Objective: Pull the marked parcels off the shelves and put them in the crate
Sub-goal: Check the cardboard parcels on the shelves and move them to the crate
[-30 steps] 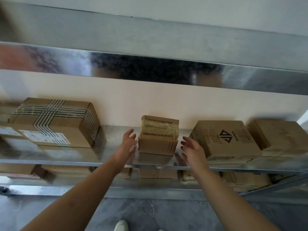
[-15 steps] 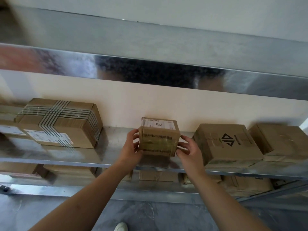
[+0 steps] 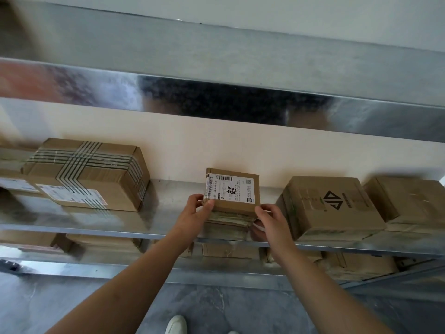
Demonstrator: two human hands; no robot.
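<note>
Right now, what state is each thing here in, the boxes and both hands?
Small parcel: tilted toward the camera, label face showing, held at both sides.
Left hand: grips the parcel's left edge.
Right hand: grips its lower right corner.
Striped-tape box: sealed, resting on the shelf.
Logo box: closed, on the shelf.
Far-right box: closed, blurred.

Bare shelf (image 3: 168,201) lies open left of the held parcel (image 3: 234,191), up to the taped box (image 3: 91,174); the logo box (image 3: 330,208) crowds its right side.
</note>
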